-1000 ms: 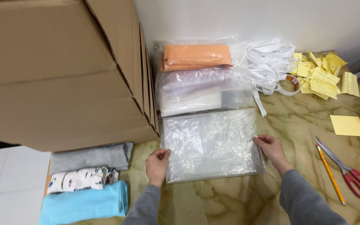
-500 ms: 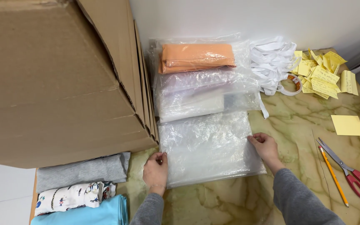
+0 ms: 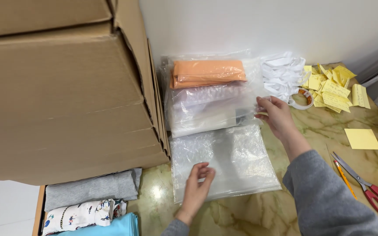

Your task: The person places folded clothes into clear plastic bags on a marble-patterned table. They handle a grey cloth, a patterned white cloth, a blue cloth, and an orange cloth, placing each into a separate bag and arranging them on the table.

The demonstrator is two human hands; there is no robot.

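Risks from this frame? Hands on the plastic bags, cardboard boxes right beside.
1. The right hand reaches the edge of the bagged stack with the orange cloth bag on top; slick plastic could slide.
2. The left hand rests only lightly on the empty clear bag, which may shift on the marble table.
3. Scissors and pencil lie by the right sleeve; a sweep could knock them.

cardboard box (image 3: 62, 87): top and left cut off by the edge
blue cloth (image 3: 106, 227): below the box, cut off at the bottom
yellow notes (image 3: 333, 85): writing too small to tell
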